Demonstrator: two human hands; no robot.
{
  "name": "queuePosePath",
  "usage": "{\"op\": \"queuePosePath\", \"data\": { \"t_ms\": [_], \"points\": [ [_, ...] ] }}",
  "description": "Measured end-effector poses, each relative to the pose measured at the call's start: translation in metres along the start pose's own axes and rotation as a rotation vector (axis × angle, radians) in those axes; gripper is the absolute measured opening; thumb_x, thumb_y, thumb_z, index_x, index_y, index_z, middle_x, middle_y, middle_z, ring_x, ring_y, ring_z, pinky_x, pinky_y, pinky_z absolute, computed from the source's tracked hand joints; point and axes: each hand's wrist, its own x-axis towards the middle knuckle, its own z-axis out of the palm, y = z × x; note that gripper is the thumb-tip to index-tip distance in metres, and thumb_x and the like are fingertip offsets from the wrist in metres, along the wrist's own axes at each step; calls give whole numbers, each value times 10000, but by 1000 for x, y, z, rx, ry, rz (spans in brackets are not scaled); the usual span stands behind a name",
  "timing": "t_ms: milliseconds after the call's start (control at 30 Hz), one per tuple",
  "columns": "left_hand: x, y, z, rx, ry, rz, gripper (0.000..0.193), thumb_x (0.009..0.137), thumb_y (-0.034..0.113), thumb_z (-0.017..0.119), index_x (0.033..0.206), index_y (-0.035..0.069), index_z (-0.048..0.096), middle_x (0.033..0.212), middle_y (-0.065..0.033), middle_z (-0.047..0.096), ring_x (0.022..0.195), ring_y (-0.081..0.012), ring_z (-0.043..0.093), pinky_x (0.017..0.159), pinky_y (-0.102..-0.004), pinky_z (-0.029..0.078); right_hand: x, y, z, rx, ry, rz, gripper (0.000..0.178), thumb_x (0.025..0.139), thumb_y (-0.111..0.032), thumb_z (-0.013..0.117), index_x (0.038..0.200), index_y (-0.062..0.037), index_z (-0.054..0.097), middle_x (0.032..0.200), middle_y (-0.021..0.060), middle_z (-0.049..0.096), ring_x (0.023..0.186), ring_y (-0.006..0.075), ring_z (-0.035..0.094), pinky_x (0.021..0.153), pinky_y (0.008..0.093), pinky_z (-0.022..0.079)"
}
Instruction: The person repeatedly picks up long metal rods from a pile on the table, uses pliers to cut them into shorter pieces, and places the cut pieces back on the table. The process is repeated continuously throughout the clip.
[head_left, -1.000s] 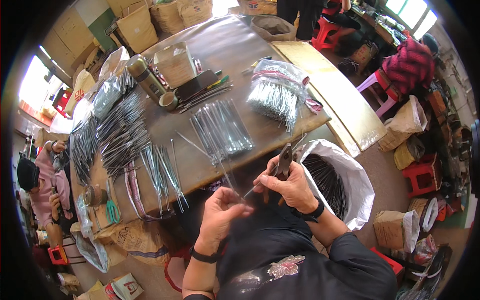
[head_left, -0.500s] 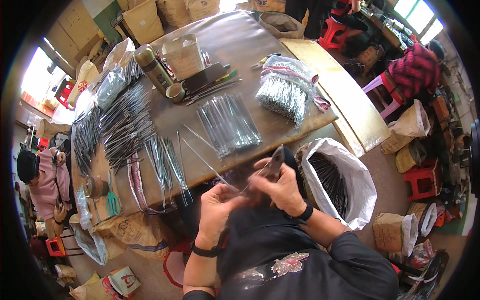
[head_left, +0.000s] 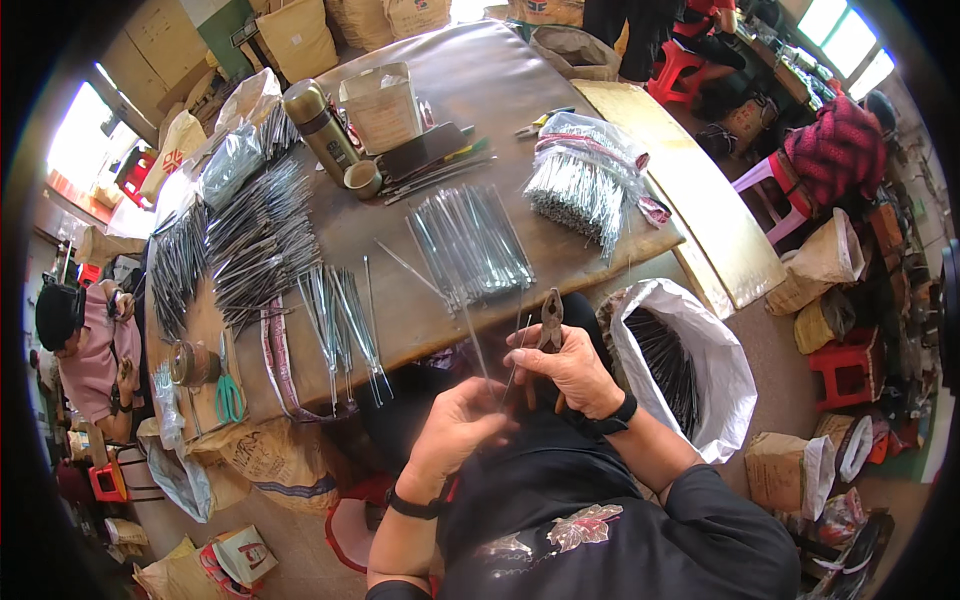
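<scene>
L to R, clock dirs from the hands. 9 o'clk: co-worker [head_left: 100, 365] in pink, past the worktop [head_left: 460, 82]; scissors [head_left: 229, 398] on its near corner. 10 o'clk: big rod pile [head_left: 262, 240], then a bunch [head_left: 340, 320] w/ ends poking past the edge. 11 o'clk: flask [head_left: 325, 135], cup [head_left: 363, 178] just beside it. Approx 12: flat row [head_left: 472, 245] of rods, loose rod [head_left: 410, 270] just L of it.

L hand [head_left: 455, 425], off the near edge: narrow, fingertips pinching a rod [head_left: 475, 340]; blurred, exact grip unclear. ½ sec ago rod leant twd 10–11; now it's steeper, nr 12, upper part blurring in w/ the row's near end.

R hand [head_left: 572, 368]: closed round pliers [head_left: 550, 325], nose up twd 12, plus a thin rod [head_left: 510, 384] btwn thumb & finger. Thin rod was slanting across twd L hand; now nearer upright, low end by L fingertips. Can't tell if the 2 rods touch. Means, prob., work's mid-step: both pieces being re-angled, neither set down.

1 o'clk: clear bag [head_left: 585, 180] of rods on worktop. 3 o'clk: white sack [head_left: 725, 375], dark rods [head_left: 665, 365] inside.
</scene>
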Motion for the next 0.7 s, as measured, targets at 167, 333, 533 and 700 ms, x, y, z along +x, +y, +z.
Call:
{"op": "queuePosePath", "data": {
  "t_ms": [167,333,533,700],
  "points": [
    [-2,2,3,-100,-42,70,324,829,-23,625,1136,17,530,916,-68,607,808,-182,653,713,-278,531,2,4,1,61,12,-13,232,853,-53,677,1043,56,604,856,111,672,683,146,647,641,251,524],
    [3,-5,0,-319,-21,12,135,915,108,550,1018,23,571,999,-79,605,851,-183,639,720,-276,506,1,6,6,23,27,-57,219,846,-74,681,1019,47,626,832,78,669,699,124,631,621,246,514],
    [17,-19,-2,-399,155,-88,63,905,138,624,889,86,592,810,-30,622,631,-122,570,481,-208,388,-1,8,9,-87,35,-99,209,843,-63,688,1000,58,622,859,108,680,719,135,648,684,260,518],
    [17,-21,-1,-382,242,45,124,838,65,697,897,81,590,732,-11,610,498,-79,509,407,-170,314,2,19,-4,350,101,179,311,917,-231,604,1002,67,630,961,178,671,891,217,656,781,324,531]
  ]
}}
